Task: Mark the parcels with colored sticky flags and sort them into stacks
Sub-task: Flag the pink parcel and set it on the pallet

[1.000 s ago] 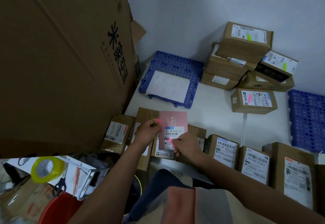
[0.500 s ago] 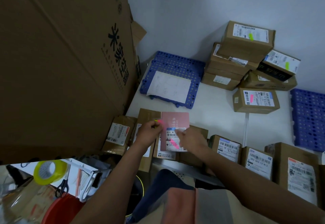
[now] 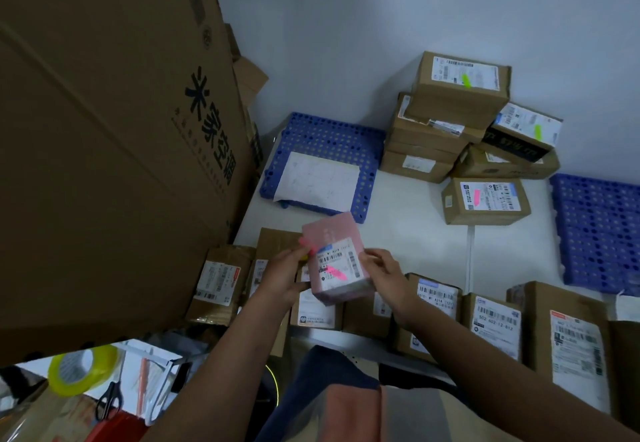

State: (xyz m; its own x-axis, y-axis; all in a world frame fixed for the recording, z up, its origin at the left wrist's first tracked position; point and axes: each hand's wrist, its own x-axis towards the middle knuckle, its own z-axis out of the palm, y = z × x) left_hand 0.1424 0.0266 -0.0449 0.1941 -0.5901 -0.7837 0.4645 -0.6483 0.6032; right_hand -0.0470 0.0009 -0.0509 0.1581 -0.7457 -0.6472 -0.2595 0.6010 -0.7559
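Pink parcel [image 3: 335, 257], pink-flagged barcode label, gripped by left hand [image 3: 284, 277], right hand [image 3: 383, 274].

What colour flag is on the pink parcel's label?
Pink flag on the pink parcel, head view.

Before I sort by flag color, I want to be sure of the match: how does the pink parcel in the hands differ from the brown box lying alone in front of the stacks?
The pink parcel is pink and slim; the lone brown box is plain cardboard and bulkier. The pink parcel is held tilted off the table between the left hand and right hand; the brown box rests flat, untouched. Both carry a white label with a pink flag.
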